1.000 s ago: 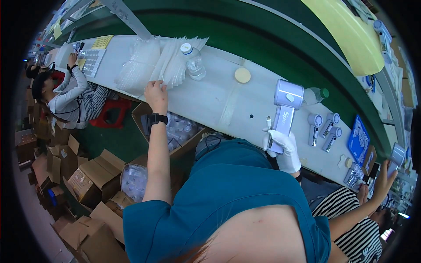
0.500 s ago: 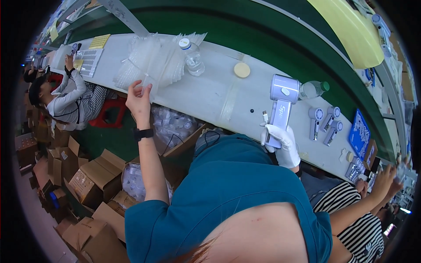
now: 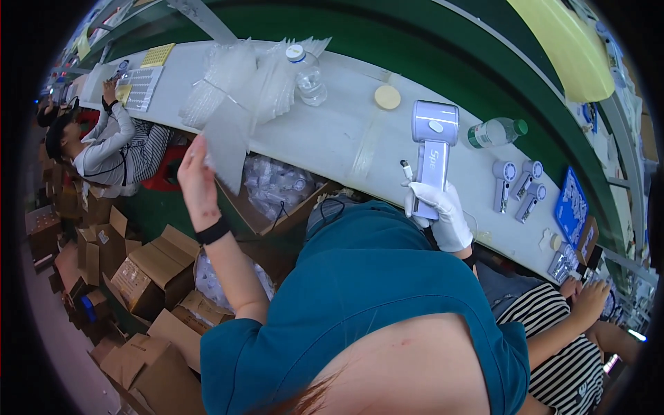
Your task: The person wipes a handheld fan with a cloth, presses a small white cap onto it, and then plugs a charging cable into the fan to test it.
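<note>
R hand (image 3: pixel 445 213), white-gloved, is closed round the lower end of a smooth lilac plastic fan (image 3: pixel 433 155) above the white surface's (image 3: pixel 335 135) near edge; its long axis runs approx. up-down in view, drum-shaped head at far end, base twd near side. Bare L hand (image 3: pixel 199 178) pinches a limp, see-thru plastic bag (image 3: pixel 229 144) by its L side, nr a fanned-out pile (image 3: pixel 218 72) of similar ones.

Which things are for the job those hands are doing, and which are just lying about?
Seemingly in use:
lavender plastic handheld device with a cylindrical head, in the white-gloved right hand
flat translucent plastic sleeve, at the bare left hand's fingers

Probably just lying about:
clear plastic bottle with white cap
clear plastic bottle with green cap
round cream disc
</note>
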Demonstrator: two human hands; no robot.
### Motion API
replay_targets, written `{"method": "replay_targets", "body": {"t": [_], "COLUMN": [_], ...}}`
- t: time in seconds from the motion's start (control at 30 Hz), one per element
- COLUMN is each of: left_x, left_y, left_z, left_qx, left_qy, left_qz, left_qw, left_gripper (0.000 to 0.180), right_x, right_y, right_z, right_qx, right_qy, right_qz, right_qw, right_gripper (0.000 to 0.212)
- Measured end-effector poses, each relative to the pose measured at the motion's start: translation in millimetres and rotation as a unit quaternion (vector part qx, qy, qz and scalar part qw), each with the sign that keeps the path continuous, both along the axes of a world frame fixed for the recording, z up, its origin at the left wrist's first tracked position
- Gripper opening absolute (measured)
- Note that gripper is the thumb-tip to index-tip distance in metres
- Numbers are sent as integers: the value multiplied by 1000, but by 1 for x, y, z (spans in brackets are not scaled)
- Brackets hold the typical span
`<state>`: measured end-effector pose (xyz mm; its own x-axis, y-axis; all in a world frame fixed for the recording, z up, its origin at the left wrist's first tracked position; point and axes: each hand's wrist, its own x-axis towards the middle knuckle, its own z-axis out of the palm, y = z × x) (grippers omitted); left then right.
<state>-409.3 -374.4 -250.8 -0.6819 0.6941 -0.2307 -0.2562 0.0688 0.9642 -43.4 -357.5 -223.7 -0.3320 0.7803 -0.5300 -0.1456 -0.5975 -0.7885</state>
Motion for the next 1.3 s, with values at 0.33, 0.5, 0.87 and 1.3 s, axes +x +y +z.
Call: {"method": "replay_targets", "body": {"t": [0.33, 0.5, 0.87, 1.3], "left_x": [104, 193, 126, 246], "left_y": [3, 31, 119, 68], "left_z": [19, -12, -132, -174], "left_qx": [-25, -16, 42, -71], "left_qy": [227, 224, 390, 404], "left_qz": [-223, -540, -446, -545], "left_qw": [948, 811, 805, 731], "left_gripper": [11, 13, 13, 20], "right_x": [11, 26, 52, 69], "right_y": [-9, -24, -62, -57], "right_z": [-4, -11, -28, -97], "right_qx": [-7, 8, 9, -75], "right_qy": [19, -7, -69, -99], "right_qz": [-44, -100, -233, -136], "right_qw": [999, 995, 970, 983], "right_gripper": [21, 21, 29, 30]}}
